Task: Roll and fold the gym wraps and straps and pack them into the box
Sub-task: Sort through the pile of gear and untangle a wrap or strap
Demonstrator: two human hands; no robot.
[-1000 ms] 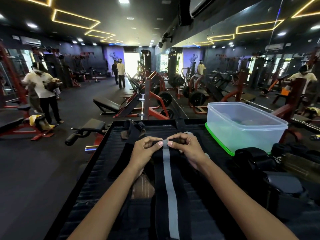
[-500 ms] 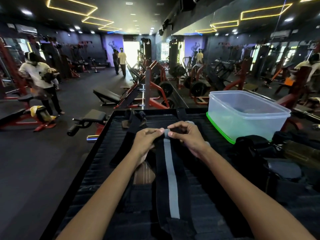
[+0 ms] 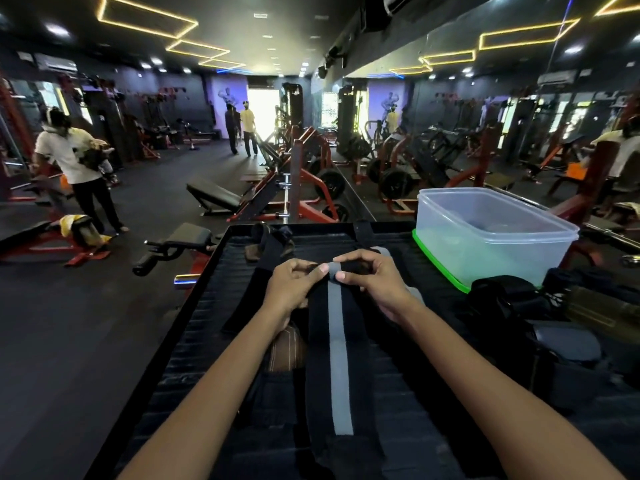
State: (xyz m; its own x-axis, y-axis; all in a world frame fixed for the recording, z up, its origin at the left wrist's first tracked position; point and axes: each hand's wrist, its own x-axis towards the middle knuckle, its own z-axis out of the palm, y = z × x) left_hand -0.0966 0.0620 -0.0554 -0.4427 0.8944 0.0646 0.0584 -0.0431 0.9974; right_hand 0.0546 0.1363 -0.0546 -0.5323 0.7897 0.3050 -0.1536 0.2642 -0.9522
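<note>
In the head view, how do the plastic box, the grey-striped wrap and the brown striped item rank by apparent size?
1. plastic box
2. grey-striped wrap, nearer the camera, so its rank against the box is unsure
3. brown striped item, partly hidden

We have one view only, worn on the person's head: it looks forward and down, close over the hands (image 3: 332, 285) and the surface (image 3: 214, 327) (wide-angle), gym floor beyond.
</note>
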